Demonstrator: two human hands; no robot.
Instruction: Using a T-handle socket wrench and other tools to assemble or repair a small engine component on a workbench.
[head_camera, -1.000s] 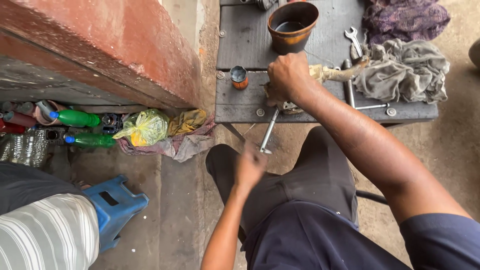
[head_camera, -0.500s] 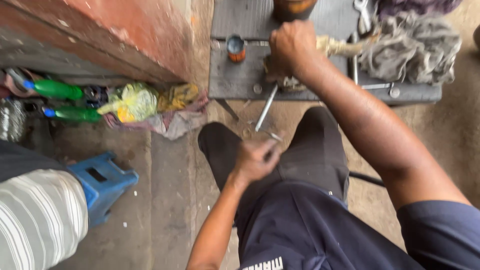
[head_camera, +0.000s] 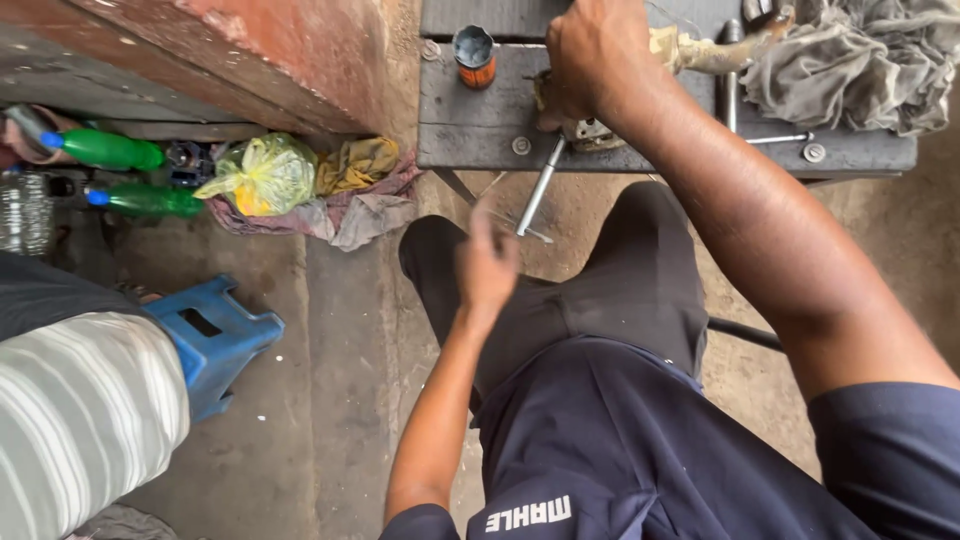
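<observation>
- Since the earlier frame, the view has tipped lower and nearer, so the brown bowl at the far edge has gone from sight, while the left hand (head_camera: 487, 262) has lifted from beside the knee and now blurs in mid-air just below the slim steel rod.
- Nearest the camera sit the person's dark trousers and navy shirt; the left hand floats above the left knee with fingers loosely curled, holding nothing, though blur hides the exact spread.
- Off to the left stand a blue plastic stool (head_camera: 215, 340) and another person's striped sleeve (head_camera: 80, 420).
- Next comes the slim steel rod (head_camera: 538, 187), slanting down from the edge of the dark wooden bench (head_camera: 480, 130); it looks stiff, smooth and probably slippery, best taken near its free lower end.
- On the bench, the right hand (head_camera: 592, 55) is clenched firmly over a small metal fitting (head_camera: 590, 133) where the rod begins; that part looks heavy and rigid.
- Beside it stands a small orange-banded tin (head_camera: 474, 55).
- Farthest right lies a crumpled grey rag (head_camera: 850, 60), soft and limp.
- Against the rusty wall rest green plastic bottles (head_camera: 110, 150) and a yellow plastic bag (head_camera: 262, 175).
</observation>
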